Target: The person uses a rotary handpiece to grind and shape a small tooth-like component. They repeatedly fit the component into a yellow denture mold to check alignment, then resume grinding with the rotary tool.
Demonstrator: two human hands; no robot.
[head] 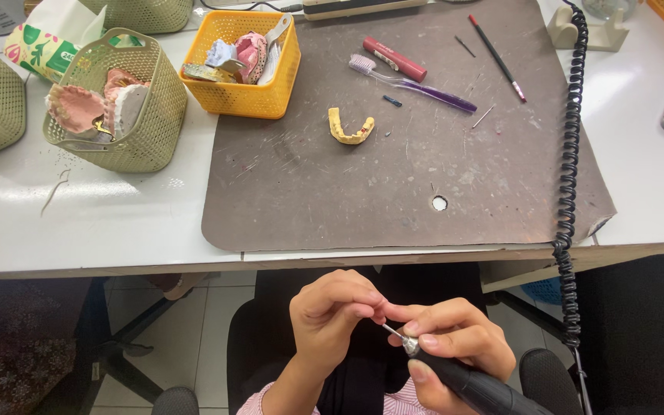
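Grinding step: right hand [455, 342] grips handpiece [474, 384], bur tip against a small piece, probably pink, pinched in left hand [332, 311]. Yellow cast [350, 127] at 12 o'clock. Next needs steady pressure.

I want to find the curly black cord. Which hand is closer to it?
Right. The right hand sits nearer the curly black cord; the left hand is farther away, on the other side.

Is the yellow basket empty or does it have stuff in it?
It has stuff in it. The yellow basket holds pink and white dental pieces that poke above its rim.
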